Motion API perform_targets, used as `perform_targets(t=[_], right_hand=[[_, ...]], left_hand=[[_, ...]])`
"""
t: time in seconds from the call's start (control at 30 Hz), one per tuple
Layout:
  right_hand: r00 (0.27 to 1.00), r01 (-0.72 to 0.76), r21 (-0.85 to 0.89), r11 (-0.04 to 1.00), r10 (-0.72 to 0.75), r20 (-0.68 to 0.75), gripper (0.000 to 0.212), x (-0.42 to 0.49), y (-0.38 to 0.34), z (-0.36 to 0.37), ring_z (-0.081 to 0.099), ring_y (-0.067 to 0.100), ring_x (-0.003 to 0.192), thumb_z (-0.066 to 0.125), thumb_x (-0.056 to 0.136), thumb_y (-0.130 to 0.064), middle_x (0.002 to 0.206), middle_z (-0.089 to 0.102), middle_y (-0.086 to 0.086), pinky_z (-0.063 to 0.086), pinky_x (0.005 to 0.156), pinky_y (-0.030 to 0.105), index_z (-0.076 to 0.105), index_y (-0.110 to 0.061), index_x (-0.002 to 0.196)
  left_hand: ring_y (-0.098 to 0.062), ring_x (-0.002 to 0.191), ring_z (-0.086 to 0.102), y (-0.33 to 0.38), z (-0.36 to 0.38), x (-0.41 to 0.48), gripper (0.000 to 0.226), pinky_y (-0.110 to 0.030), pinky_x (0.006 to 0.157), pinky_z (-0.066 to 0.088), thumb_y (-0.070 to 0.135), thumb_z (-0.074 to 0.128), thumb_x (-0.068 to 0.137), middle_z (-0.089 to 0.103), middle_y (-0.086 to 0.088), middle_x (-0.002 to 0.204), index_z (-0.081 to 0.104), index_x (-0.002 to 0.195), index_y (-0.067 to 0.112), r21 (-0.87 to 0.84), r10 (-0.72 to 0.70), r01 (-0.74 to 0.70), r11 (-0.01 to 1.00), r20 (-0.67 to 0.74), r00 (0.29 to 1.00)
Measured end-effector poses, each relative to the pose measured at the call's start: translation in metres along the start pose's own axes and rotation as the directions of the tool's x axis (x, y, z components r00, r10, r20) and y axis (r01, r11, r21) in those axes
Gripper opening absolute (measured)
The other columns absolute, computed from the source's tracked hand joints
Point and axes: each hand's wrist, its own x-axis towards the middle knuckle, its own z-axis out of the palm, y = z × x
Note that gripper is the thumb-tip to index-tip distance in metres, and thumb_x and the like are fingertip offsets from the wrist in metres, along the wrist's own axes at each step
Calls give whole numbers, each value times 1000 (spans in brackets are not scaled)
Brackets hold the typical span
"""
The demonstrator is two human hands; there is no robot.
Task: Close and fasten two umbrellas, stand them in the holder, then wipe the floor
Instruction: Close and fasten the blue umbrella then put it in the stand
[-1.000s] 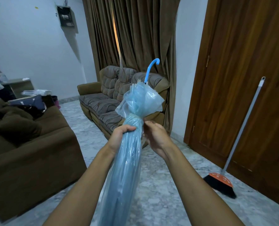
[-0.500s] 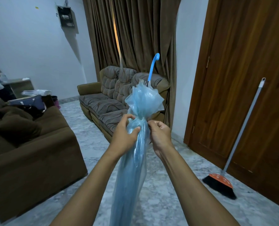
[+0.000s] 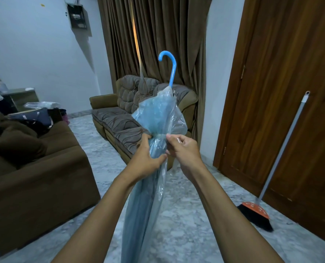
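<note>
A translucent light-blue umbrella [image 3: 158, 114] is folded and held upright in front of me, its blue hooked handle [image 3: 172, 70] pointing up. My left hand [image 3: 148, 158] wraps around the gathered canopy at its narrow waist. My right hand [image 3: 184, 149] pinches the plastic on the other side, fingers closed on a small strap or fold; I cannot tell which. The lower canopy [image 3: 140, 215] hangs down between my forearms. No second umbrella and no holder are in view.
A brown sofa [image 3: 34, 168] stands at the left with bags on it. A patterned couch [image 3: 119, 122] sits ahead under dark curtains. A broom [image 3: 279, 160] leans on the wooden door [image 3: 271, 92] at the right. The floor is marble [image 3: 195, 224].
The umbrella has turned, so its hooked handle now curls to the left. Both hands have shifted a little higher along the bunched canopy and stay closed on it.
</note>
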Motion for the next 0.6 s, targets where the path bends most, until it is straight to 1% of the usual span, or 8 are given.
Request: perform_targets(t=[0.1,0.17,0.23,0.3,0.37,0.43,0.5,0.6], right_hand=[[998,-15,98,995,8,64,20,1,2,0,71,19,85,65,94,-19,95,74,17,59,80,29,69,0,101],[997,-3,134,991,-8,75,17,1,1,1,71,16,84,67,93,-17,94,74,15,59,77,24,70,-1,99],[999,25,100,995,-29,32,18,2,-1,1,70,12,79,71,90,-18,90,75,10,58,71,21,73,-2,98],[999,34,62,998,-33,-10,22,3,-2,1,70,10,75,75,86,-21,88,76,7,56,67,21,75,-2,97],[1000,-4,61,998,4,-5,23,3,1,2,71,12,77,78,84,-23,90,77,8,56,65,23,76,-4,97],[999,-48,74,996,47,15,24,2,3,3,71,15,77,78,83,-25,91,77,9,55,61,25,76,-5,97],[998,-68,59,996,67,4,25,3,4,3,70,18,75,78,83,-24,89,76,10,56,60,27,75,-4,97],[997,-57,33,998,58,-47,22,4,4,2,70,20,72,77,84,-23,83,76,11,56,59,29,74,-3,94]], left_hand=[[4,91,60,6,0,-3,45,-19,74,50,25,71,84,58,12,105,39,116,24,-68,12,-19,997,-110,994],[11,85,61,8,0,-4,43,-11,68,49,17,70,86,59,15,104,43,118,20,-171,-5,-20,985,-147,989],[7,81,66,8,0,-4,40,-13,66,52,7,68,87,67,1,104,45,120,14,-326,-32,-14,945,-136,990],[-8,79,71,9,-2,-6,38,-21,65,55,2,65,88,70,-9,101,47,120,12,-465,-72,18,885,-99,992],[-16,78,72,9,-3,-7,37,-27,64,57,0,63,89,72,-9,98,48,121,11,-558,-97,49,828,-58,994],[-19,77,71,6,-3,-8,36,-29,65,58,-2,62,89,73,-6,93,48,121,9,-622,-105,67,780,-25,994],[-19,75,70,5,-5,-7,33,-29,63,58,-1,63,89,73,-8,92,49,118,7,-640,-127,107,761,15,992],[-14,72,69,9,-8,-6,27,-24,62,56,6,67,88,71,-8,94,56,112,9,-532,-162,160,831,44,986]])
